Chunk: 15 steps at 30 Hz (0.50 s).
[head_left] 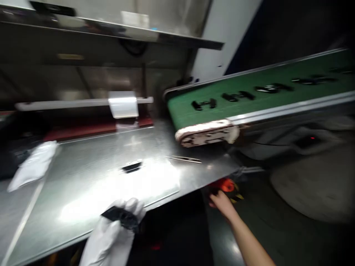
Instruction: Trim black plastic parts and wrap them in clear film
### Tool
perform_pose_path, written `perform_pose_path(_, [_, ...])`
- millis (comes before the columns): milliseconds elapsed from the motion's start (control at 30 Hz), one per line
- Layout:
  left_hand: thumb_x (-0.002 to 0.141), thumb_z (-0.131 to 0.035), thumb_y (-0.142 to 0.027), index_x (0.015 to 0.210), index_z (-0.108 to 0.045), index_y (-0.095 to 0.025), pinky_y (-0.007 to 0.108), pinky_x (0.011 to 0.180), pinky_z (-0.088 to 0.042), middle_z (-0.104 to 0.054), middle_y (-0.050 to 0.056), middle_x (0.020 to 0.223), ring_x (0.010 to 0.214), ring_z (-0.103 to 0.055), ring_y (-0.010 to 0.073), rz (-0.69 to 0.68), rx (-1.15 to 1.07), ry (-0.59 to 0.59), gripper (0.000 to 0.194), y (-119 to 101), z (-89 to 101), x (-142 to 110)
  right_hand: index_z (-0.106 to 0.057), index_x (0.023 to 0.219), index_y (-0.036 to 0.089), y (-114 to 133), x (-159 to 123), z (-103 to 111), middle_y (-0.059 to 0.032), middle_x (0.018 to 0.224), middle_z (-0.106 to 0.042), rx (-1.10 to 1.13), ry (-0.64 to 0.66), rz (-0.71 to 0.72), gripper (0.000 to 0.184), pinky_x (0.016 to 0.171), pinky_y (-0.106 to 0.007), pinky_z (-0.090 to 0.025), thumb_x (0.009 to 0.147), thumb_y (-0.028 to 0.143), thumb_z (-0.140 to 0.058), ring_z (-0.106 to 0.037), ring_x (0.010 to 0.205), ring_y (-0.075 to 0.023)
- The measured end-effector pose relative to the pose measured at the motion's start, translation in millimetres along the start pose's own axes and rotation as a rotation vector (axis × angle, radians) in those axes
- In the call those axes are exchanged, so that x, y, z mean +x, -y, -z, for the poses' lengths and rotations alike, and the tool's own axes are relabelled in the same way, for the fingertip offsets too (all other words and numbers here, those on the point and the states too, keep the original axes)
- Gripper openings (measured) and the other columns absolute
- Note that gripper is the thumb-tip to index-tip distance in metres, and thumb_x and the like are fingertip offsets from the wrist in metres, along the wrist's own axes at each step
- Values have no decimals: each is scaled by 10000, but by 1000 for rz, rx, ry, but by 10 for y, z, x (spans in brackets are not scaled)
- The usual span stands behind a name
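My left hand [116, 225], in a white glove, is at the front edge of the steel table [91, 184] with its fingers curled round a small black part [120, 216]. Bare, my right hand [220, 201] reaches below the table's right corner and touches a red-orange knob or button [226, 184]; its fingers are blurred and mostly hidden. Another small black part [132, 166] lies on the middle of the table. A thin metal strip, perhaps tweezers [184, 159], lies to its right.
A green conveyor belt [249, 98] slopes in from the right and carries several black parts. A white plastic bag [34, 164] lies at the table's left edge. A clear film roll [123, 104] hangs on a white bar behind. A steel shelf [111, 31] runs overhead.
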<state>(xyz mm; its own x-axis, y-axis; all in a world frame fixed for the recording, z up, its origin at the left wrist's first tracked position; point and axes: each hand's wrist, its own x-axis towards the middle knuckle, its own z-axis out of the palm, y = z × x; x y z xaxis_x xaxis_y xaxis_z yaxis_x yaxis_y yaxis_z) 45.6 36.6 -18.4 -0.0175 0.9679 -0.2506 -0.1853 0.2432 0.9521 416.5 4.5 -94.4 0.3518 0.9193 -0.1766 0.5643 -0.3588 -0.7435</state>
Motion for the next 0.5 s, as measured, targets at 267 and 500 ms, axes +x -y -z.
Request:
perform_pose_path(267, [824, -861, -301, 1095, -800, -324, 352, 981, -618, -820, 22, 1152, 1085, -767, 247, 45, -719, 78, 278, -21, 96, -97, -697, 1102, 254, 1800, -577, -444, -36, 975, -692, 196, 457, 657, 124, 740, -273, -541, 1005, 274, -622, -673, 852, -171])
perform_pose_path(500, [758, -915, -284, 994, -822, -276, 325, 943, -633, -835, 52, 1065, 1026, -785, 258, -34, -505, -42, 254, -43, 232, -55, -667, 1077, 185, 2401, -445, -831, -58, 939, -674, 53, 480, 941, 134, 704, -287, -502, 975, 148, -587, -624, 811, -174])
